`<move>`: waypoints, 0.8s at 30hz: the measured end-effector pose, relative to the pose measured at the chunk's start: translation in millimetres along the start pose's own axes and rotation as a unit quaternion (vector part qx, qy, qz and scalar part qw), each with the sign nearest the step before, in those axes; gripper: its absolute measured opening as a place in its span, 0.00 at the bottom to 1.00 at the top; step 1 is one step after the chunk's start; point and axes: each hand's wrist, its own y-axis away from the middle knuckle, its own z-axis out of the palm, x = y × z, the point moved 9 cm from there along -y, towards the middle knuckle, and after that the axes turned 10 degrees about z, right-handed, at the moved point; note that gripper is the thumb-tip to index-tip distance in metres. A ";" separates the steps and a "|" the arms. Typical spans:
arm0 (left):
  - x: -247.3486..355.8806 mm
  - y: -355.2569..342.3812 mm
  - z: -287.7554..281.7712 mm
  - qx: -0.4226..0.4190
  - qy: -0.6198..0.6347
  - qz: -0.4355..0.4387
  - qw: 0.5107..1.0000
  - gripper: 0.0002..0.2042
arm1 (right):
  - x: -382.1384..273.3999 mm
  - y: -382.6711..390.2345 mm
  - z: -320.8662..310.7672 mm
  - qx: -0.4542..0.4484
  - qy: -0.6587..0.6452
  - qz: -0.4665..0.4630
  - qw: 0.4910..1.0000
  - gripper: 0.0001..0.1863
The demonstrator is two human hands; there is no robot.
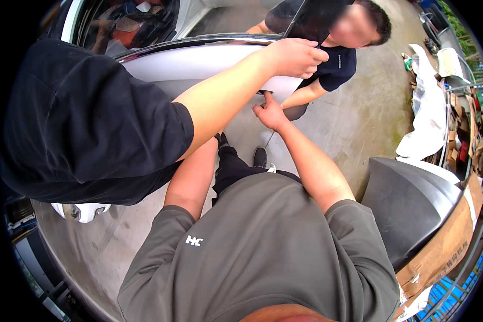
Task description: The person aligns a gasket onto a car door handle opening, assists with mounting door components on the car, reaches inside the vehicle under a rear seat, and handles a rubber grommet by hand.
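A white car door point(198, 67) stands in front of me, with dark trim along its window. My right hand point(271, 114) is at the door's lower right corner. Its index finger is stretched up to a small dark slot point(264, 92) in the panel, and the thumb sits apart. I see nothing held between them. My left forearm point(190, 177) reaches forward under a co-worker's arm, which hides my left hand. That co-worker's hand point(298, 58), fingers curled, is at the door's upper right edge, above my right hand.
A co-worker in a black shirt point(86, 118) leans in close on my left. Another person in a dark shirt point(338, 67) is beyond the door. A dark grey curved panel point(408, 209) stands at my right, beside cardboard point(440, 252) and white sheeting point(426, 112).
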 end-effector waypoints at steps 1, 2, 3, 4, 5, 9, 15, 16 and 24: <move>0.3 0.3 0.8 -0.011 -0.014 0.022 1.000 0.11 | -0.9 0.4 -0.5 0.000 0.000 0.000 1.000 0.45; 1.3 0.6 1.5 -0.020 -0.029 0.042 0.998 0.11 | -1.0 1.1 0.2 -0.007 -0.005 0.004 1.000 0.45; 2.9 1.3 3.1 -0.028 -0.039 0.058 0.997 0.11 | 0.5 1.2 1.7 -0.014 -0.011 0.009 1.000 0.46; 5.1 1.3 4.5 -0.035 -0.049 0.071 0.996 0.11 | 1.3 1.1 2.3 -0.015 -0.011 0.010 1.000 0.46; 4.7 0.7 6.7 -0.042 -0.059 0.079 0.994 0.11 | 1.4 0.2 2.0 -0.012 -0.013 0.008 1.000 0.46; 9.3 -1.8 13.3 -0.048 -0.097 0.077 0.991 0.11 | 0.7 -5.2 1.9 -0.002 0.003 -0.009 1.000 0.46; 3.0 -0.8 34.3 0.003 -0.115 -0.022 0.993 0.07 | 7.2 -12.5 6.8 -0.012 -0.001 0.005 1.000 0.44; 4.4 -0.6 29.5 0.007 -0.130 -0.024 0.991 0.07 | 8.4 -12.1 7.2 -0.013 -0.003 0.008 1.000 0.44; 15.3 6.5 -3.7 -0.041 -0.254 0.059 0.965 0.09 | 20.3 -16.1 8.5 0.003 -0.011 -0.010 1.000 0.43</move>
